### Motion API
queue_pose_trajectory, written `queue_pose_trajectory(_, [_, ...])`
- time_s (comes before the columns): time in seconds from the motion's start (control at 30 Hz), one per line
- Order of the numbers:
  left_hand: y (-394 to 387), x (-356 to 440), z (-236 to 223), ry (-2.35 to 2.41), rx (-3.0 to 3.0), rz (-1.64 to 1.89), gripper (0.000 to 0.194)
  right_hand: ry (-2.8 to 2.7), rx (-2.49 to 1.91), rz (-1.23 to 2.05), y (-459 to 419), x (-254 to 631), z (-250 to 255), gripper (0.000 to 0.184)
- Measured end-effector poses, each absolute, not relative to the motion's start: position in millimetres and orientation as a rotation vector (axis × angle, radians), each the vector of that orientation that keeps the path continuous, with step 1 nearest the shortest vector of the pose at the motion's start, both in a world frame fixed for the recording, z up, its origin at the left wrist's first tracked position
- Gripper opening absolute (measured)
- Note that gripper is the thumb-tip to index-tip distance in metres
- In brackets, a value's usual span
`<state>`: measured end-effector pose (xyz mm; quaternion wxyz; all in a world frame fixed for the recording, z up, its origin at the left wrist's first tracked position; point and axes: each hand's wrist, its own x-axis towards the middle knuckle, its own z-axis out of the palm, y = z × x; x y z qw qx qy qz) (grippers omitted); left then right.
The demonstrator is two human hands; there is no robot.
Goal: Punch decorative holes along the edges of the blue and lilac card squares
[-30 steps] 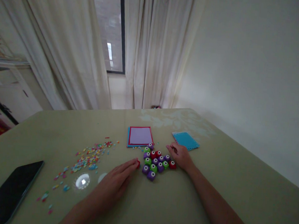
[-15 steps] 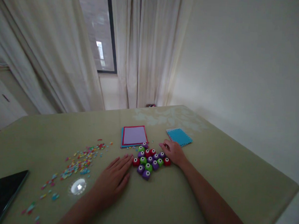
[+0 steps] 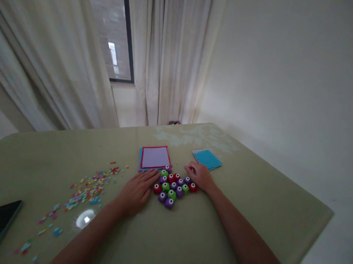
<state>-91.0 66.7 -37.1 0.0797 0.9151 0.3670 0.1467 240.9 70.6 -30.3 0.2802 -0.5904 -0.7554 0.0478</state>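
While left hand (image 3: 136,192) lies flat, fingers extended, beside blocks (image 3: 173,185) and at near edge of cards (image 3: 156,157), right hand (image 3: 202,176) curls loosely across from it; can't tell if it pinches anything. Blocks bunch on bench (image 3: 147,240) between hands. They look light, stiff, hardly fragile, perhaps slippery; best pinched by opposite sides. Shiny round thing (image 3: 81,220) near colored bits (image 3: 84,194) may be shallow dish; can't make out contents.
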Motion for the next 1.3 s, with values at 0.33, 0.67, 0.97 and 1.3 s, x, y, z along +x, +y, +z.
queue_pose_trajectory(0.33, [46, -95, -34, 1.460, 2.714, 0.549, 0.049, -2.010, -1.551, 0.154, 67, 242, -29, 0.040])
queue_pose_trajectory(0.67, [42, -86, -36, 1.602, 2.678, 0.580, 0.045, -2.008, -1.503, 0.174, 66, 244, -28, 0.043])
queue_pose_trajectory(0.97, [45, -89, -40, 1.597, 2.653, 0.559, 0.052, -2.016, -1.489, 0.172, 66, 244, -27, 0.042])
queue_pose_trajectory(1.3, [42, -86, -33, 1.660, 2.641, 0.533, 0.045, -2.021, -1.489, 0.160, 66, 245, -27, 0.045])
